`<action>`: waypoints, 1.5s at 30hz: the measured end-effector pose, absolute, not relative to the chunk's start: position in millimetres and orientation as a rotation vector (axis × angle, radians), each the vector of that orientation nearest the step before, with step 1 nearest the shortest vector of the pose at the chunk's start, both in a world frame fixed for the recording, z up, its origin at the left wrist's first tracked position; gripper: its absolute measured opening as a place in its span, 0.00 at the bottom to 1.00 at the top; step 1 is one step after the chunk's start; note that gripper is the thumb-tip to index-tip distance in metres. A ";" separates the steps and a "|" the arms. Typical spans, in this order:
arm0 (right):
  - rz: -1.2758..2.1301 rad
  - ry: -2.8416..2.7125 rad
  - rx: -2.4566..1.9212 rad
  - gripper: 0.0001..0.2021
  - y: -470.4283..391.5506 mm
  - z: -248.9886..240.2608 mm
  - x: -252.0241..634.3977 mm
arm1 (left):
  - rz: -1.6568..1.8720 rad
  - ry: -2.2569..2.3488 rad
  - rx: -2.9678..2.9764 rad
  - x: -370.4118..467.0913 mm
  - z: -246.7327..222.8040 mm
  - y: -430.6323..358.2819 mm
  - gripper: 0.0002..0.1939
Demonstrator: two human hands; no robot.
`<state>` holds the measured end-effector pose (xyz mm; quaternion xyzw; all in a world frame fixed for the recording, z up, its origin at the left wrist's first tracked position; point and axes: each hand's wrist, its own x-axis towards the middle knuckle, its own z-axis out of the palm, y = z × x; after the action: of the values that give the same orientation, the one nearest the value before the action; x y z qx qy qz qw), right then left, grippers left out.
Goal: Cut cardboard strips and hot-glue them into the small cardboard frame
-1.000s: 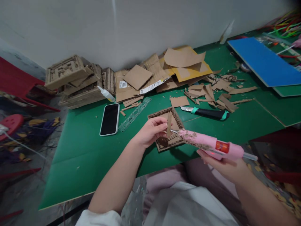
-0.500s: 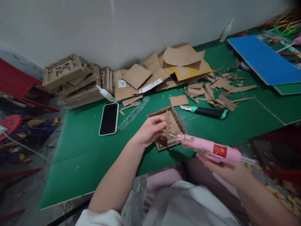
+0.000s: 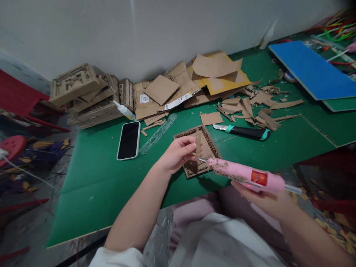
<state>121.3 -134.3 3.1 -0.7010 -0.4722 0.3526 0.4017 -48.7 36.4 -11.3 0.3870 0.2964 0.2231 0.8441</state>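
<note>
At the green table [image 3: 91,174]: a person works bare-handed over a shallow cardboard tray [image 3: 211,144], which lies flat near the front edge.
Left hand [image 3: 182,152]: fingertips pinch a narrow cardboard strip [image 3: 198,142], held over the tray.
Right hand [image 3: 263,200]: wrapped around a pink glue gun [image 3: 236,172], its metal nozzle [image 3: 202,160] at the strip's lower end; whether the 2 touch cannot be told.
Burn risk: a red light [image 3: 248,185] on the gun suggests heat, and with the nozzle just beside the left fingers, a slip could bring hot metal or glue onto skin.
Drip risk: too hard a squeeze could drop glue into the tray.
Strip risk: the slim pinch might give way if the nozzle pushes sideways.
Blade risk: 1 cutter [image 3: 244,132] lies beyond the tray, blade [image 3: 220,127] exposed; a careless reach could mean a cut.
Labels: 1 white sticker [image 3: 144,98] and 1 long printed band [image 3: 180,101] on the cardboard pile, their print too small to read surely.
Brands: none legible on gun, cutter, phone [image 3: 129,141] or glue bottle [image 3: 125,111].
</note>
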 end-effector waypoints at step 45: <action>0.620 -1.086 -1.820 0.12 -121.7 18.5 115.7 | 0.356 0.548 0.866 -49.5 -10.8 34.9 0.17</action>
<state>115.7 -121.7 18.5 -0.7362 -0.4392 0.2506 0.4498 -49.5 34.9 -10.8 0.4120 0.2606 0.1692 0.8566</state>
